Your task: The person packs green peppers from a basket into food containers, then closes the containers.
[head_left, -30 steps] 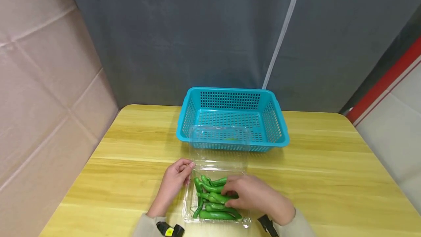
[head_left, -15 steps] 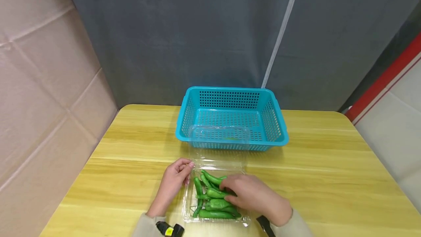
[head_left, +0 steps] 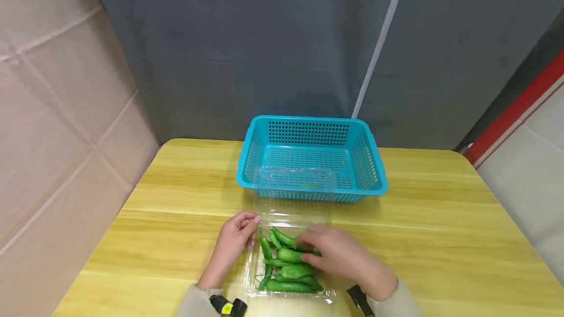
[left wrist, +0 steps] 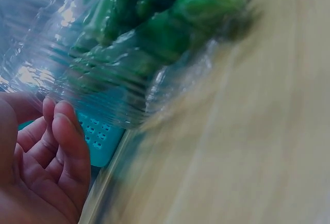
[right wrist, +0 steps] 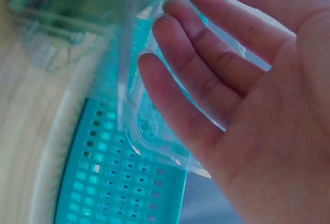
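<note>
A clear plastic clamshell box [head_left: 253,278] lies on the table with its lid [head_left: 293,204] folded back. Several long green peppers [head_left: 288,286] lie inside, most across it and some along its left wall. My left hand [head_left: 231,238] pinches the box's left edge near the hinge; in the left wrist view, thumb and index finger meet at the ribbed plastic. Over the right half of the box, my right hand [head_left: 341,253] grips the end of a plump green pepper [head_left: 289,256] between thumb and fingers. Its palm [right wrist: 278,136] faces the right wrist camera; that view hides the thumb tip.
A teal perforated basket [head_left: 376,180] stands behind the box, and the lid's far end overlaps its front wall. The wooden table [head_left: 176,199] ends at a dark grey curtain [head_left: 238,62]. A pale quilted wall [head_left: 66,111] rises on the left.
My right hand has stirred slightly among the peppers. The upper peppers have shifted, with one now slanting near the hinge and a plump one lying by my thumb. My left hand has stayed put.
</note>
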A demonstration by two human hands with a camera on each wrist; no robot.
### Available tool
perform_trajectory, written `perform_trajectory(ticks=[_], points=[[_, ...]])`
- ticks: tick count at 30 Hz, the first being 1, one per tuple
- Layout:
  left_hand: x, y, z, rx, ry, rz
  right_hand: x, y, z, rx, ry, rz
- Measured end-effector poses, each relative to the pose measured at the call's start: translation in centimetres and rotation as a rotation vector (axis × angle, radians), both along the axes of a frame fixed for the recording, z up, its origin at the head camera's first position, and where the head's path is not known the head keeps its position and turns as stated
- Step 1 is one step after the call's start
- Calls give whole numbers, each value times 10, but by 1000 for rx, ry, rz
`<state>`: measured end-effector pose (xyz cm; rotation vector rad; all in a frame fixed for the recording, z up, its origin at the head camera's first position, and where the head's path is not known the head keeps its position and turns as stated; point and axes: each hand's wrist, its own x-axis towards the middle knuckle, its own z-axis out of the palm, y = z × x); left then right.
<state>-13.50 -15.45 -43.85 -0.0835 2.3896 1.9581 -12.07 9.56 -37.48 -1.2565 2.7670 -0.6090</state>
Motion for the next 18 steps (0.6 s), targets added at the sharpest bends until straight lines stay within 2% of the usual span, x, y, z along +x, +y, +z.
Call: perform_trajectory(ticks=[4, 10, 18], points=[[0, 1, -2, -10, 13, 5, -3, 8, 6, -47, 4, -6], [0, 1, -1, -8, 11, 3, -12, 22, 26, -98, 94, -51], [2, 2, 2, -2, 0, 2, -44, 43, 68, -211, 239, -72]])
